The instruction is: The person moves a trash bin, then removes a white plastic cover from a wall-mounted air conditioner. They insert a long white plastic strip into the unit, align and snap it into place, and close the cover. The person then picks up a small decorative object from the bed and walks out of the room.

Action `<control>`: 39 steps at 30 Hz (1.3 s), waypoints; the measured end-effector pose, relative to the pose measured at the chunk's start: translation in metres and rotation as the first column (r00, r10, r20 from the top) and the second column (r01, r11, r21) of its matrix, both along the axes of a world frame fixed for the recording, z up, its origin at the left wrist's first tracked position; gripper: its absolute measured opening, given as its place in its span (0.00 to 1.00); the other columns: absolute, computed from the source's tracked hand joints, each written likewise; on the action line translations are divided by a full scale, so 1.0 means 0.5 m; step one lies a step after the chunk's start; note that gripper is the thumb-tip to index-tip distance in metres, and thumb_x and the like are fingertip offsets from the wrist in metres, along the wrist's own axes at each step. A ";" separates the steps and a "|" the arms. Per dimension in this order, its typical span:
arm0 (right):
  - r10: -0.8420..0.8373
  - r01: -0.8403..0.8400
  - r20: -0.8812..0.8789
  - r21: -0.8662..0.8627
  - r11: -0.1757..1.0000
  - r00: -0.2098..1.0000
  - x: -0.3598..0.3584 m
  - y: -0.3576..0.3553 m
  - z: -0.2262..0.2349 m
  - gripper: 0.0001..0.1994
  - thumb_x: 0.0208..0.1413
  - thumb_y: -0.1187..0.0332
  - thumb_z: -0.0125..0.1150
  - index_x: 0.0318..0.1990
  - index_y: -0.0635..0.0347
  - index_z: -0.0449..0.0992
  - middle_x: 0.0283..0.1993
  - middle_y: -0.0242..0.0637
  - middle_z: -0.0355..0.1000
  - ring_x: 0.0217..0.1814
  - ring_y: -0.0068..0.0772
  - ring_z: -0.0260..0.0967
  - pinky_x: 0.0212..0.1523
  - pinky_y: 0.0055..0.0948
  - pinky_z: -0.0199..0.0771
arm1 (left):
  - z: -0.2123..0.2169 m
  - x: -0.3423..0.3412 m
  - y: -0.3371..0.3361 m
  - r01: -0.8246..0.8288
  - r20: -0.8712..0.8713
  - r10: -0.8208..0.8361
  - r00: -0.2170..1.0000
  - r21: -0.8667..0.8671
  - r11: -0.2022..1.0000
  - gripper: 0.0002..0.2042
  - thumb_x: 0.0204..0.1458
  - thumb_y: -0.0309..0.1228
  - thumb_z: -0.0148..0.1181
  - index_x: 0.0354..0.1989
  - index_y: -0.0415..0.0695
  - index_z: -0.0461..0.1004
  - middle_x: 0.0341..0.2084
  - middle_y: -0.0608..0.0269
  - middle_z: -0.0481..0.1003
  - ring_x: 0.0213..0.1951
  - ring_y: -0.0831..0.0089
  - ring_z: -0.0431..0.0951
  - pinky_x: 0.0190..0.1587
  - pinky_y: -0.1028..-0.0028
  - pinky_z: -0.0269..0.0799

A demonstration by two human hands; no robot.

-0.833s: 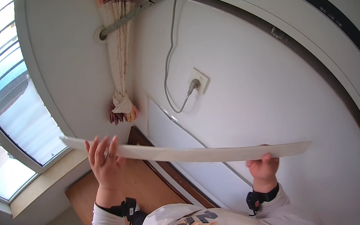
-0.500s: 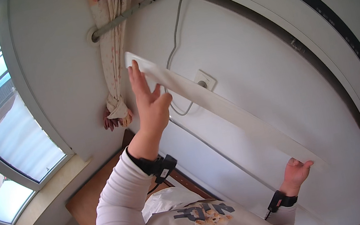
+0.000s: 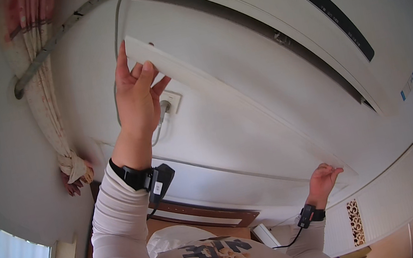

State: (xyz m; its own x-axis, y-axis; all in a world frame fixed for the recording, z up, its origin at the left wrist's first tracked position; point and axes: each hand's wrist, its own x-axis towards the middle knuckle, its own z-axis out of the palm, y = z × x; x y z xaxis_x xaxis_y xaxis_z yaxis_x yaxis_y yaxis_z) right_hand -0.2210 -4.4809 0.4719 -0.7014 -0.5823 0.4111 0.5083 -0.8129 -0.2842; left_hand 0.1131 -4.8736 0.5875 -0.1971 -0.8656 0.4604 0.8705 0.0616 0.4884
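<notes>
**White wall point(image 3: 223, 131), air conditioner point(image 3: 250, 2) and strip point(image 3: 196, 72)**

Head view: the strip lies before the wall, below the air conditioner. Its long axis slants from upper left to lower right, roughly along the unit's lower edge. Your left hand point(image 3: 136, 102) grips the upper end, thumb on the near face; your right hand point(image 3: 324, 184) is curled at the lower end, its contact too faint to tell. Hands set near both ends probably steady so long and thin a piece.
</notes>
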 end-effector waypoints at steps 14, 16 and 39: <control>-0.067 0.066 -0.046 -0.026 0.997 0.997 -0.099 -0.127 0.174 0.11 0.50 0.62 0.63 0.28 0.60 0.75 0.28 0.31 0.71 0.36 0.27 0.70 0.39 0.21 0.77 | 0.070 -0.031 -0.052 -0.116 -0.064 0.116 0.991 0.001 0.993 0.37 0.54 0.29 0.57 0.65 0.32 0.40 0.41 0.58 0.70 0.44 0.65 0.74 0.45 0.67 0.76; -0.168 0.168 -0.104 -0.008 0.986 0.980 -0.104 -0.143 0.186 0.10 0.50 0.62 0.63 0.28 0.60 0.75 0.29 0.32 0.72 0.36 0.28 0.70 0.39 0.21 0.77 | 0.071 -0.027 -0.053 -0.114 -0.036 0.114 0.993 -0.011 0.993 0.37 0.54 0.30 0.57 0.65 0.32 0.39 0.41 0.56 0.70 0.43 0.64 0.74 0.45 0.67 0.76; -0.301 0.307 -0.245 -0.013 0.951 0.922 -0.140 -0.223 0.230 0.12 0.56 0.63 0.59 0.35 0.66 0.73 0.34 0.39 0.74 0.36 0.29 0.74 0.42 0.21 0.80 | 0.154 -0.042 -0.103 -0.262 0.182 0.262 0.948 -0.022 0.965 0.37 0.56 0.36 0.56 0.65 0.30 0.41 0.41 0.56 0.67 0.35 0.70 0.75 0.40 0.75 0.76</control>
